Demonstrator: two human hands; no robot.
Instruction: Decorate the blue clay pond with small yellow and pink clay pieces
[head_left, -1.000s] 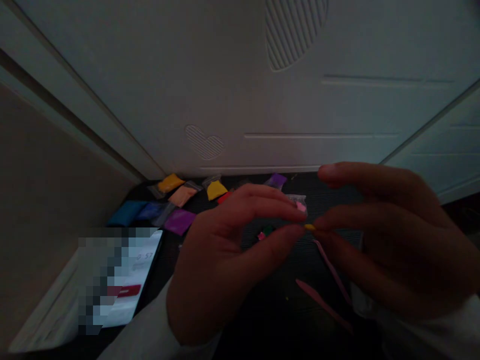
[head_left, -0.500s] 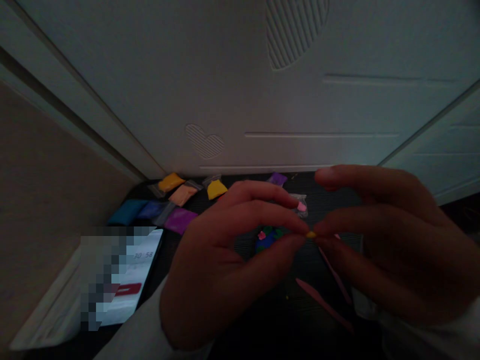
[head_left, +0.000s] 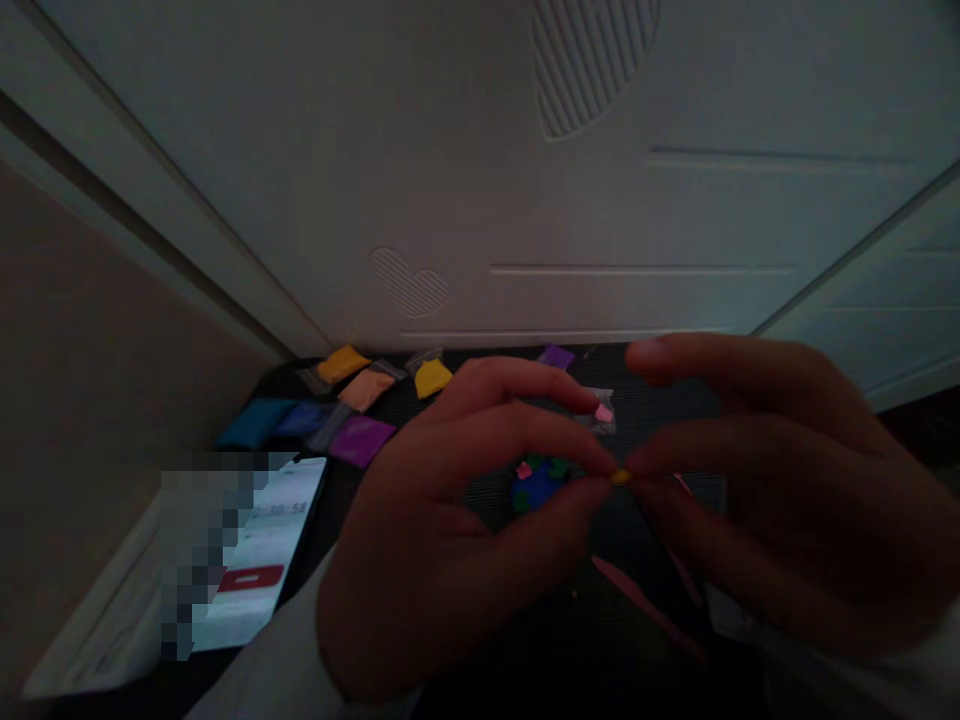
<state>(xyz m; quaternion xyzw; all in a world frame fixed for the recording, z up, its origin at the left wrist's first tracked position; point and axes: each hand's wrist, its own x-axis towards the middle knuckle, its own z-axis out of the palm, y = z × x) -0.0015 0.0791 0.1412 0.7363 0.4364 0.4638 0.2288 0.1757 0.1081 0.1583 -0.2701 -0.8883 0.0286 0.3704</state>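
A tiny piece of yellow clay [head_left: 621,477] is pinched between both hands above the dark table. My left hand [head_left: 465,540] holds its left end between thumb and forefinger. The thumb and a finger of my right hand [head_left: 787,500] grip the other end, while another finger stays raised. Behind my left hand, partly hidden by it, sits a blue clay ball [head_left: 538,487] with green patches and a small pink flower shape. Below my hands lies a pink modelling tool [head_left: 649,608]; a second thin pink tool [head_left: 686,570] is partly covered by my right hand.
Bags of yellow clay [head_left: 433,378], peach clay [head_left: 365,390], magenta clay [head_left: 362,440] and teal clay [head_left: 255,424] lie at the back left. A small bag with pink clay [head_left: 603,412] is behind my hands. A lit phone [head_left: 255,560] rests at left. A white panel [head_left: 450,180] rises behind the table.
Both hands have stayed in nearly the same place, still pinching the yellow clay, which sits slightly lower. A little more of the blue ball shows.
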